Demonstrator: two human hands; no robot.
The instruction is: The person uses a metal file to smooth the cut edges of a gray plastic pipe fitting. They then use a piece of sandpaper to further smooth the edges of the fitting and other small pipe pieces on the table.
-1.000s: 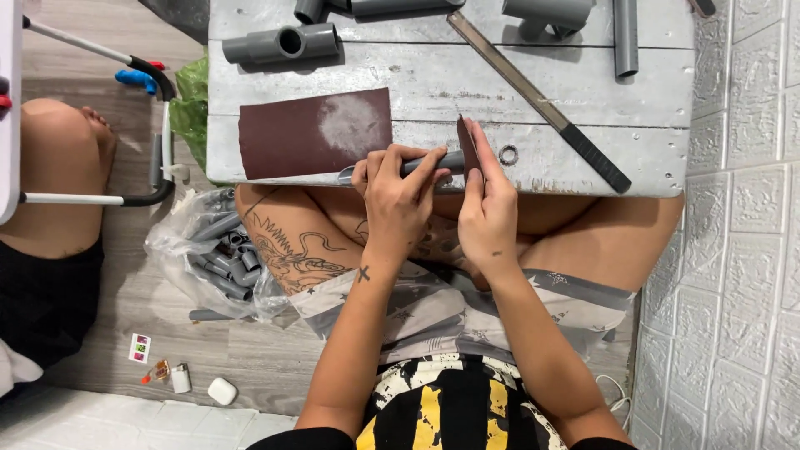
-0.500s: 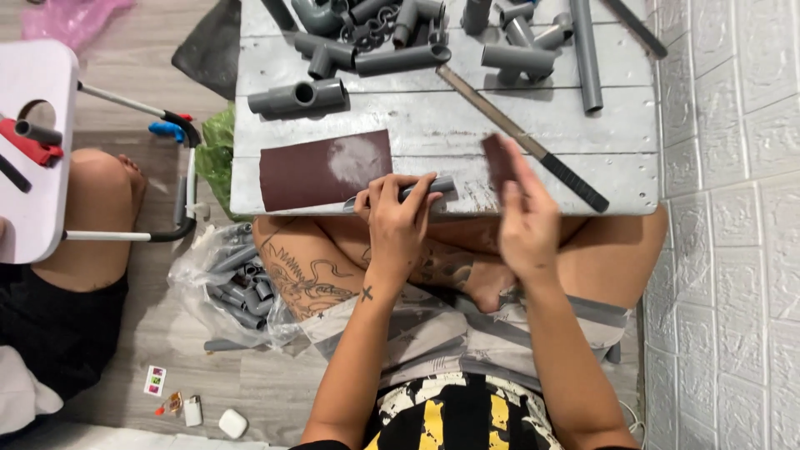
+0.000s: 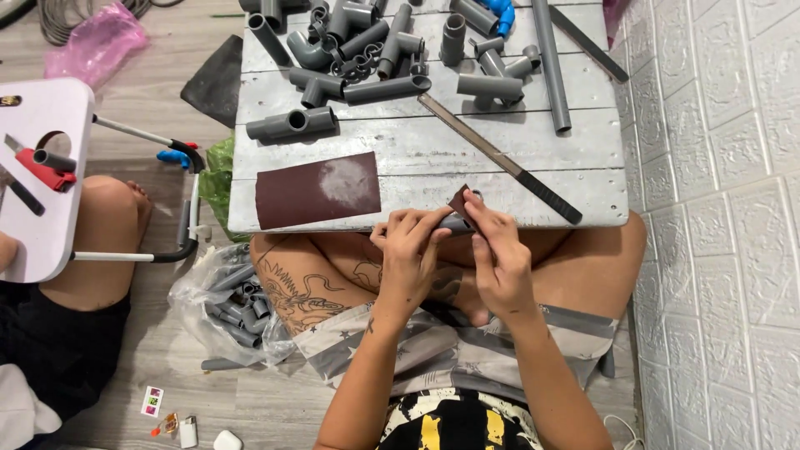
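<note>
Short grey pipe piece (image 3: 454,223) held just off the near edge of the grey plank table (image 3: 417,150), above the lap. Left hand (image 3: 410,254) closed around it. Right hand (image 3: 500,258) pinching a small folded scrap of brown sandpaper (image 3: 459,200) against the pipe's end. Larger brown sandpaper sheet (image 3: 317,190) flat near the table's front-left edge. Long metal file (image 3: 500,158) lying diagonally, tip near the front-right edge. Bare planks between sheet and file. Grey fittings (image 3: 375,50) crowded along the far side. White tiled wall (image 3: 717,208) close on the right.
</note>
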